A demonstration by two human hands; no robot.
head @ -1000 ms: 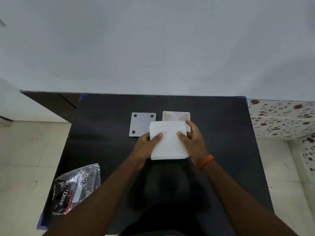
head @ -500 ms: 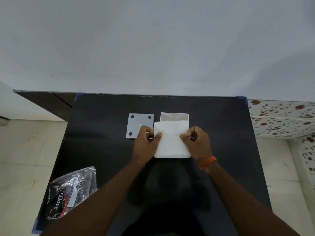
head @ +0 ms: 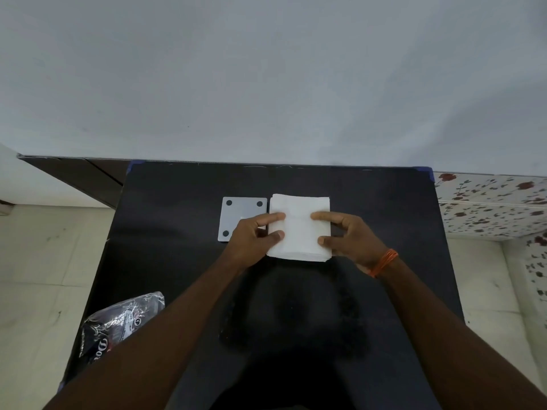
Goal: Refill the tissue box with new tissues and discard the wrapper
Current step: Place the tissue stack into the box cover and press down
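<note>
A white stack of tissues [head: 299,229] sits at the middle of the black table [head: 384,232], covering the white tissue box that is now hidden under it. My left hand [head: 254,241] grips the stack's left edge with thumb and fingers. My right hand [head: 349,238] grips its right edge; an orange band circles that wrist. A grey square lid [head: 239,211] with black round feet lies flat just left of the stack, partly under my left hand. The crumpled clear and black wrapper [head: 118,324] lies at the table's near left corner.
A white wall rises behind the table. A dark low surface [head: 77,179] lies at the far left. Pale floor tiles flank the table, and flower-patterned tiles [head: 488,202] show at the right.
Both hands have carried the tissue stack away from me, from in front of the box to over it, so the box's opening is no longer visible.
</note>
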